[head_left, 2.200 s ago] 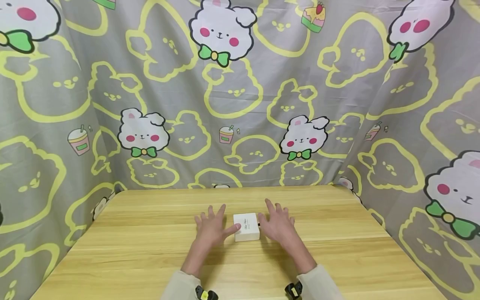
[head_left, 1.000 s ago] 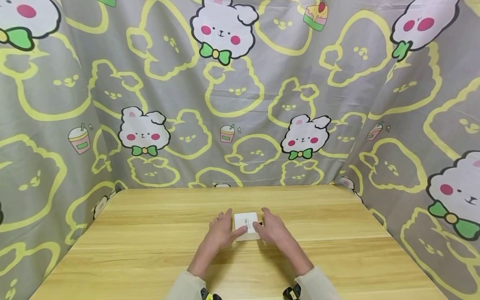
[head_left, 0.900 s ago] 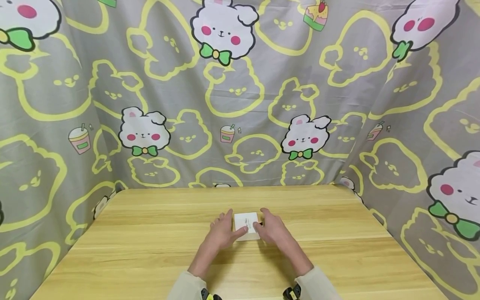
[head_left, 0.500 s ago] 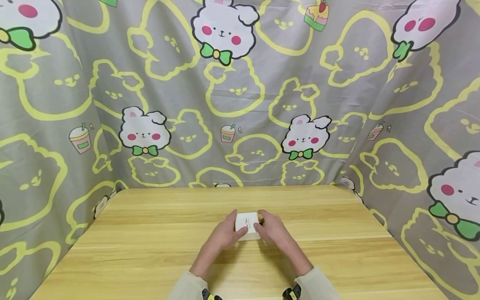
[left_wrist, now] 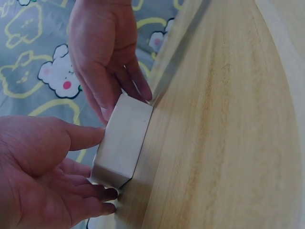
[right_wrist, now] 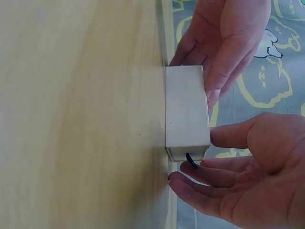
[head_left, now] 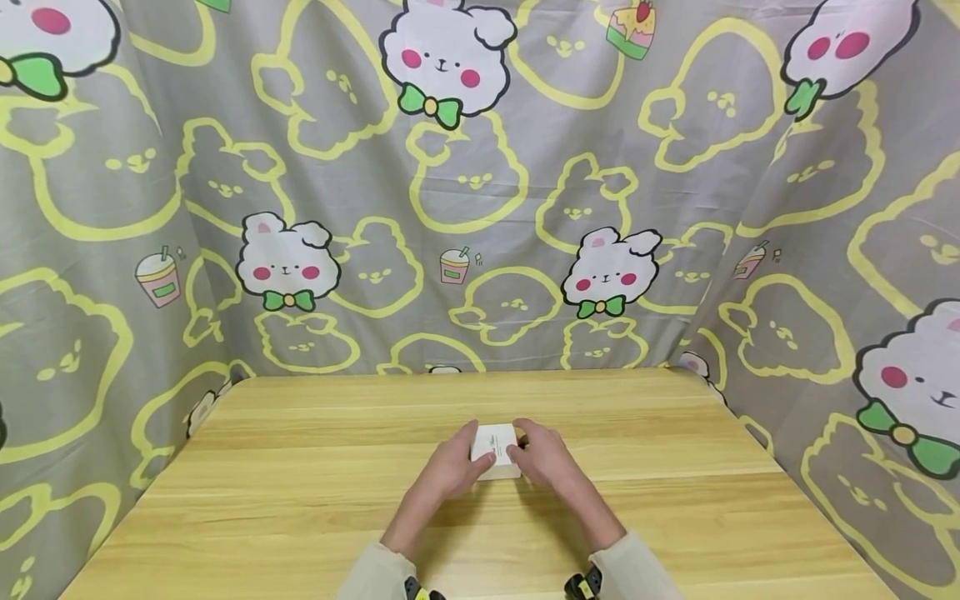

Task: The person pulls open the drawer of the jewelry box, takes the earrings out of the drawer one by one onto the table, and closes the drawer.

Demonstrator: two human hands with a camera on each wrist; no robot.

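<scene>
A small white cardboard box [head_left: 497, 434] with dark lettering on its lid lies flat on the table. My left hand [head_left: 453, 463] grips its left end, thumb on the lid and fingers against the side. At the right end my right hand [head_left: 545, 457] holds it likewise, thumb on the lid. A short black ribbon tab [right_wrist: 191, 161] sticks out of that end, beside the right fingers. In the left wrist view the plain front side of the box [left_wrist: 125, 138] faces the camera, between both hands.
The light wooden table [head_left: 300, 467] reaches back to a grey curtain [head_left: 360, 192] with cartoon prints, which also hangs along both sides. Black wrist devices [head_left: 583, 583] sit at the cuffs of the pale sleeves [head_left: 636, 567].
Both hands have come in from beside the box, their thumbs moving onto the lid. The left fingers have closed in against the left side, and the box has shifted slightly right.
</scene>
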